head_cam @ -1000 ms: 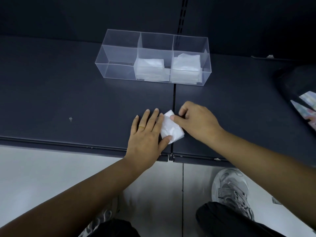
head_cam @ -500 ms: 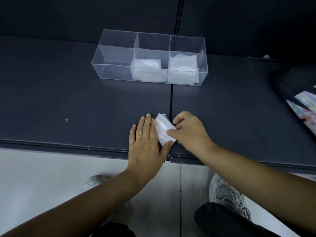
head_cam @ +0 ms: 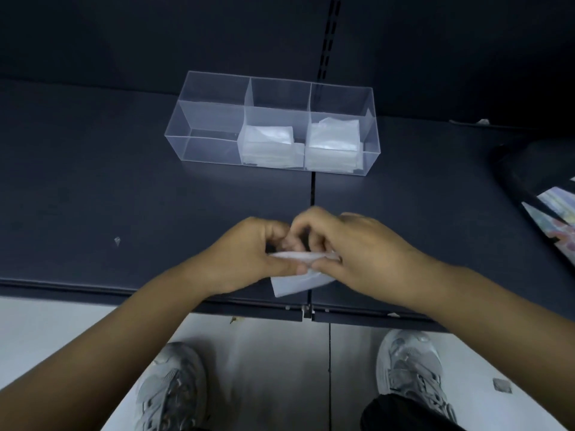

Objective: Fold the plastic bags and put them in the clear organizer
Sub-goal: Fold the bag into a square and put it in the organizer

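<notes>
A dark blue-grey shelf (head_cam: 93, 197) fills the middle of the view, built of 2 panels that meet at a narrow seam (head_cam: 312, 194) running from the back to the front edge. Behind it rises a dark back wall (head_cam: 124, 35) with 1 slotted upright (head_cam: 326, 42) in line with the seam. A pale speck (head_cam: 117, 241) lies on the left panel. At the shelf's right edge sits a dark object (head_cam: 522, 169), partly out of view. Below the front edge the floor (head_cam: 46, 337) is pale grey, crossed by 1 thin joint (head_cam: 329, 353), with a small grey scrap (head_cam: 501, 385) at the right. The light is dim and even.
</notes>
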`<state>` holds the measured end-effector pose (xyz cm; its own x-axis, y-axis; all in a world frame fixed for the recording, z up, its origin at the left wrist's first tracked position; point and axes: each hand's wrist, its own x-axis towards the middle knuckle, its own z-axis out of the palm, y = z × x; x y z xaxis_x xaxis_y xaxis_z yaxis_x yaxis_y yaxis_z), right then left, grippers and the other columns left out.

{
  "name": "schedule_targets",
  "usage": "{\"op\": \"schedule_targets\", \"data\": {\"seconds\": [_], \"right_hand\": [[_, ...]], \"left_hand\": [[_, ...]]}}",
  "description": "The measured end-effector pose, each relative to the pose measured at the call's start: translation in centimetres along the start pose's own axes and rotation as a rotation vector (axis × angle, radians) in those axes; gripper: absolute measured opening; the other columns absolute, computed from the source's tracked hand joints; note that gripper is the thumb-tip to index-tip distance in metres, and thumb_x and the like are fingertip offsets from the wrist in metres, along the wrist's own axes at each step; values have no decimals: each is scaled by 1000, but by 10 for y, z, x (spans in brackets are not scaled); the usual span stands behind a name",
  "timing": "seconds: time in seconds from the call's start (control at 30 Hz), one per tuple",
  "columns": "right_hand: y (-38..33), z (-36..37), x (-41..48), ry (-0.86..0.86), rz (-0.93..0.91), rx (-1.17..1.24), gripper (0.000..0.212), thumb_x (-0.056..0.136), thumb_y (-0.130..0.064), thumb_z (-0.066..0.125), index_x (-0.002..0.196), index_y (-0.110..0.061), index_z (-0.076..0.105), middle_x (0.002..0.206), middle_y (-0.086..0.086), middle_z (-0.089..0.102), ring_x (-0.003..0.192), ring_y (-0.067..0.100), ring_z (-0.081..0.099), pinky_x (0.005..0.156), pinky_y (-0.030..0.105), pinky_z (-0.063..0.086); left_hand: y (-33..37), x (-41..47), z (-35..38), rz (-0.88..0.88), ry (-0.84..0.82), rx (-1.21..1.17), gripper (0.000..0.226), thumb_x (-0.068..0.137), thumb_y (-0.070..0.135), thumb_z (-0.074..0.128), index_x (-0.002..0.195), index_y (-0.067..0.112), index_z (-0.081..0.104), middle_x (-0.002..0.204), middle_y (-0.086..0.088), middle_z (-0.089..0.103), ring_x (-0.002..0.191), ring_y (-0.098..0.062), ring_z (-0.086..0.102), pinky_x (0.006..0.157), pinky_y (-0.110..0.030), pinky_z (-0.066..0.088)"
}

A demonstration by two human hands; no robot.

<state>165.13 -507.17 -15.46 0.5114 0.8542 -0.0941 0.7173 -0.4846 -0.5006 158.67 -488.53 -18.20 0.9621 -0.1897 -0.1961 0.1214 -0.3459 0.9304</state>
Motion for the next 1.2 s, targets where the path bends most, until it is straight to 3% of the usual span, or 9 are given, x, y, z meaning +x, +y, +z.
{"op": "schedule_targets", "data": {"seconds": [0.07,0.17,0.33,0.53,0.6,0.73,0.93,1.1,1.2], "right_hand": [[7,-3,5,73,168,321,42,81,-27,73,115,-34,49,80,-11,57,69,2,51,65,17,43],[15,-6,19,127,252,645,9,81,-25,74,88,-20,71,77,6,66,67,11,54,67,31,47],[29,-21,62,256,308,682,10,80,-22,76,72,-21,70,67,-8,65,63,1,54,64,16,46],[49,-36,140,515,367,634,17,81,-22,76,69,-21,63,64,-10,59,54,-4,51,61,12,45],[58,-32,162,565,401,516,17,82,-24,75,71,-19,63,65,-10,57,60,1,53,65,19,47],[67,-15,185,559,462,28,14,84,-31,69,78,-19,68,87,-5,65,95,18,59,85,29,34],[68,-16,195,545,401,-351,13,85,-32,64,87,-19,62,85,-1,68,84,23,58,82,33,25],[57,-22,184,533,216,-212,24,85,-26,68,101,-13,55,101,2,58,96,22,53,81,33,38],[50,-20,173,265,36,-234,28,98,-35,48,99,-13,65,104,1,58,103,22,50,89,37,40]], "left_hand": [[-1,2,-6,1,80,-24,11,74,19,81,74,23,70,75,4,70,69,-3,61,68,-15,47],[-1,7,-14,-13,146,-94,10,77,17,78,76,17,68,73,4,67,68,-7,58,67,-18,46],[-3,23,-34,-36,427,-120,14,81,10,74,76,17,62,71,3,65,67,-14,56,66,-21,47],[-12,33,-70,-34,788,126,17,86,16,69,82,30,62,84,15,65,77,5,59,70,-4,43],[-14,37,-75,1,776,413,16,88,19,66,102,26,64,111,11,60,106,-2,54,91,-8,35],[-23,47,-78,31,600,814,56,93,30,58,143,11,41,153,-7,33,145,-23,20,118,-35,5],[-43,47,-72,-15,455,964,73,96,44,43,152,12,10,161,-2,8,148,-17,-4,119,-35,-8],[-50,47,-72,-25,417,1006,76,93,50,33,152,13,1,161,-2,0,146,-14,-13,120,-37,-8],[-54,47,-73,-25,408,1009,78,92,52,30,151,14,-2,161,-2,-3,146,-15,-14,119,-37,-9]]}}
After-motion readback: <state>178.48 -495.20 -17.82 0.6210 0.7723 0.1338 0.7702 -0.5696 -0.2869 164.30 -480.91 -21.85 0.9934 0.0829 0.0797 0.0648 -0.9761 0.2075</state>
